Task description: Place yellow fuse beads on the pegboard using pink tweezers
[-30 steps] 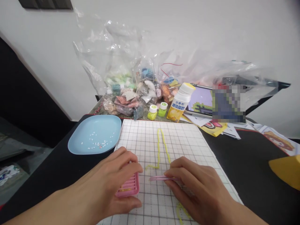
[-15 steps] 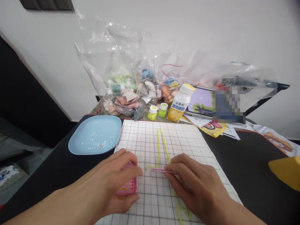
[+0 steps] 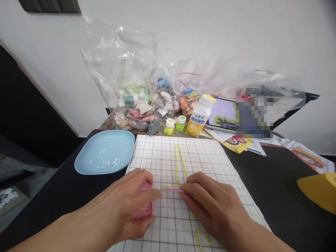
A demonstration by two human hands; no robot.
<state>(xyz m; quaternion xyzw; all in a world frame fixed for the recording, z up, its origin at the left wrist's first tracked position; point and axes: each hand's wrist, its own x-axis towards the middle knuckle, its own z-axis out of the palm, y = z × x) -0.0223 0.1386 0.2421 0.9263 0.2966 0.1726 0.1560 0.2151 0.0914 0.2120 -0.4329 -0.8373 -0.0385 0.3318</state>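
My left hand (image 3: 126, 206) is wrapped round a small pink slotted box (image 3: 147, 204) on the left part of the white gridded board (image 3: 154, 154); its fingers cover much of the box. In my right hand (image 3: 212, 203) a thin pink tweezers-like tool (image 3: 172, 190) is pinched, pointing left across the board. Its tip lies close to a short curve of yellow-green beads. A narrow loop of yellow-green beads (image 3: 176, 164) runs up the board beyond the tool. More of the yellow-green line (image 3: 201, 238) shows near the right wrist, partly hidden.
To the left, a blue tray (image 3: 105, 150) holds scattered small white beads. Behind the board stand two small bead jars (image 3: 169, 127), a yellow-and-white bottle (image 3: 200, 117) and plastic bags of beads (image 3: 139, 113). A tablet (image 3: 222, 112) leans at the back right above papers; a yellow object (image 3: 319, 190) sits far right.
My right hand and the pink tool have shifted slightly left, bringing the tip nearer the short yellow-green curve. My left hand stays on the pink box, its forefinger reaching slightly further right.
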